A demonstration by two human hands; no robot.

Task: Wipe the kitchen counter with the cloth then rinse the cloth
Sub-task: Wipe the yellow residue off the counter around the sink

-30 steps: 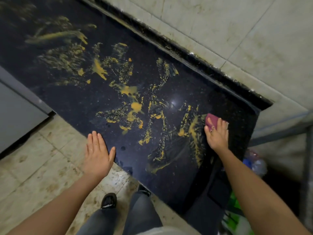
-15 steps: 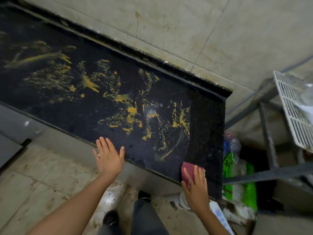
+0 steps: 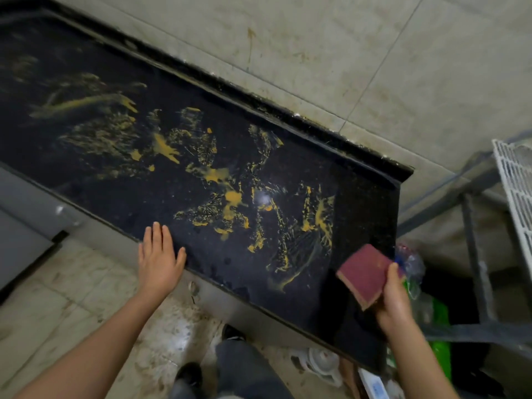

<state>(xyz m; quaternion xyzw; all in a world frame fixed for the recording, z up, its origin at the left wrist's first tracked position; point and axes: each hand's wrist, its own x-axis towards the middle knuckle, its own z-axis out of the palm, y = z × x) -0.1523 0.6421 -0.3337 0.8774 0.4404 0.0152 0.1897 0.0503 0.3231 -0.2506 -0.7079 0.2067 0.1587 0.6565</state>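
Observation:
The black stone counter [image 3: 121, 180] runs from upper left to lower right, smeared with yellow stains [image 3: 230, 197] across its middle and right part. My right hand [image 3: 395, 303] grips a folded maroon cloth [image 3: 363, 275], lifted off the counter above its right front corner. My left hand [image 3: 158, 260] rests flat with straight fingers on the counter's front edge, left of the stains.
A tiled wall [image 3: 316, 53] backs the counter. At the right stand a metal frame [image 3: 475, 263] and a white wire rack [image 3: 515, 182], with green and clear bags [image 3: 437, 312] below. My shoe [image 3: 188, 372] and trouser leg are on the stained floor.
My right hand dragged the cloth from the right-hand stains down to the front edge, then lifted it off the counter. My left hand stays on the front edge.

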